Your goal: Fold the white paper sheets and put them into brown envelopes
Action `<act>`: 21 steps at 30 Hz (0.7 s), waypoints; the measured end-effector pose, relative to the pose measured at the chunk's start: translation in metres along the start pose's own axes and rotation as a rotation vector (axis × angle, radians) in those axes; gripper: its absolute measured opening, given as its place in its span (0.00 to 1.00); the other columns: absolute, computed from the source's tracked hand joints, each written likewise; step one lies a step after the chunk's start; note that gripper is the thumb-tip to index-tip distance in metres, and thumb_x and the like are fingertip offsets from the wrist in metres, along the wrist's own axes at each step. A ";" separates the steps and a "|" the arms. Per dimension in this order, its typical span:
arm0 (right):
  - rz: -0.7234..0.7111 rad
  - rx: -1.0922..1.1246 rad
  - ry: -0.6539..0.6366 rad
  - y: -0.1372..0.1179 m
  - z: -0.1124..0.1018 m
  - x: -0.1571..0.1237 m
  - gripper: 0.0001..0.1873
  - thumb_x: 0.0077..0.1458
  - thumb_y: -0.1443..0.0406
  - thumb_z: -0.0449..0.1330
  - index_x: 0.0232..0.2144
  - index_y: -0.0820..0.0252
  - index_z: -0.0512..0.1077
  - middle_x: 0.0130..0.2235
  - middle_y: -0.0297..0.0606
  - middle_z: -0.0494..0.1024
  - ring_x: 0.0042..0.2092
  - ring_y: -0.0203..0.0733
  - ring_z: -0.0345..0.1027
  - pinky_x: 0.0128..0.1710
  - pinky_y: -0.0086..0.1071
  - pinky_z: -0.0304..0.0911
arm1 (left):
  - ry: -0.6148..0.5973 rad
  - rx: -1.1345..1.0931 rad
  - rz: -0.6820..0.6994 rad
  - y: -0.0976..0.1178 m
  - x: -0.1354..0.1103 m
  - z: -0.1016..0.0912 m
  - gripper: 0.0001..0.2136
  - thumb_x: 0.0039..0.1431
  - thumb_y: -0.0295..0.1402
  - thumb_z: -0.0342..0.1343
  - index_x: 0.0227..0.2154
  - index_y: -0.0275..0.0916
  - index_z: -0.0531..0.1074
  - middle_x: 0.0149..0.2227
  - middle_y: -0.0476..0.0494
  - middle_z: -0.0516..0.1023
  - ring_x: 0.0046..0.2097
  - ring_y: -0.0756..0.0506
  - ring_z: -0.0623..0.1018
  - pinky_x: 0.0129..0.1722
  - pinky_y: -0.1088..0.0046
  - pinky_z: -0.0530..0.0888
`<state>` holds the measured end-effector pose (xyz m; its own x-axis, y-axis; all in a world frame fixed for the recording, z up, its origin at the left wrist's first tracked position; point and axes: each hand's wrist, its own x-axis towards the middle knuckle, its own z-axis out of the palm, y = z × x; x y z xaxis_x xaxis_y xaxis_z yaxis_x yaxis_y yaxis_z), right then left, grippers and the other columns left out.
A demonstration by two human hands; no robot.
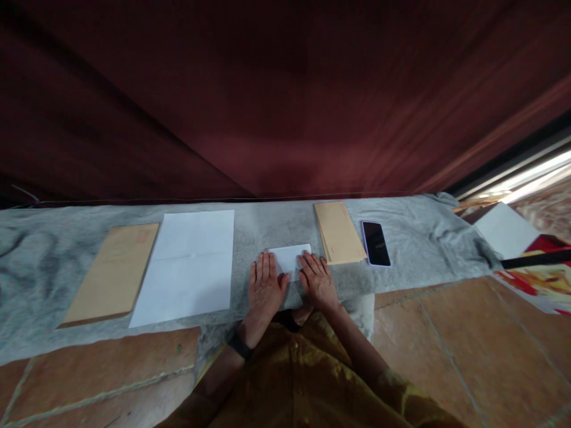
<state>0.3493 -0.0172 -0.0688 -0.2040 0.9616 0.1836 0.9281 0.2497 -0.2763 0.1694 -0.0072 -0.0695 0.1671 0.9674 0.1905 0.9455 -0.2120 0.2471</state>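
Observation:
A small folded white paper (289, 260) lies on the grey cloth in front of me. My left hand (266, 284) rests flat on its left end, fingers stretched out and pointing away from me. On the paper's right end lies my right hand (317, 279), also flat with its fingers extended. Part of the paper is hidden under both hands. Just beyond my right hand is a stack of brown envelopes (339, 232). Left of my hands lies a stack of large white sheets (190, 267) with a faint crease across it.
A larger brown envelope pile (113, 270) lies at the left, beside the white sheets. A dark-screened phone (376, 244) is right of the envelopes. The grey cloth (423, 238) covers a narrow surface against a dark red curtain (267, 119). Tiled floor (446, 345) shows below.

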 end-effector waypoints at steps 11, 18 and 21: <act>0.009 0.008 0.015 0.000 0.003 -0.001 0.25 0.69 0.64 0.49 0.66 0.59 0.62 0.68 0.41 0.63 0.68 0.48 0.55 0.69 0.48 0.48 | -0.013 -0.015 0.011 -0.017 -0.007 -0.011 0.27 0.70 0.36 0.42 0.67 0.27 0.56 0.69 0.29 0.59 0.71 0.35 0.57 0.68 0.51 0.59; 0.009 0.005 0.028 -0.001 0.003 -0.002 0.25 0.69 0.65 0.49 0.66 0.59 0.62 0.68 0.41 0.63 0.69 0.47 0.55 0.69 0.47 0.46 | -0.024 0.030 0.000 -0.025 -0.014 -0.016 0.24 0.69 0.28 0.42 0.66 0.29 0.61 0.69 0.30 0.59 0.70 0.35 0.59 0.67 0.54 0.62; 0.003 0.000 0.024 -0.001 0.003 -0.002 0.25 0.69 0.65 0.48 0.66 0.60 0.62 0.68 0.42 0.63 0.68 0.48 0.55 0.69 0.48 0.46 | -0.020 0.023 0.005 -0.021 -0.017 -0.020 0.26 0.65 0.21 0.41 0.66 0.29 0.59 0.70 0.29 0.57 0.71 0.37 0.57 0.67 0.55 0.62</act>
<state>0.3478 -0.0191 -0.0719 -0.1934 0.9595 0.2050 0.9288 0.2464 -0.2767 0.1411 -0.0216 -0.0587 0.1775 0.9689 0.1726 0.9508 -0.2141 0.2241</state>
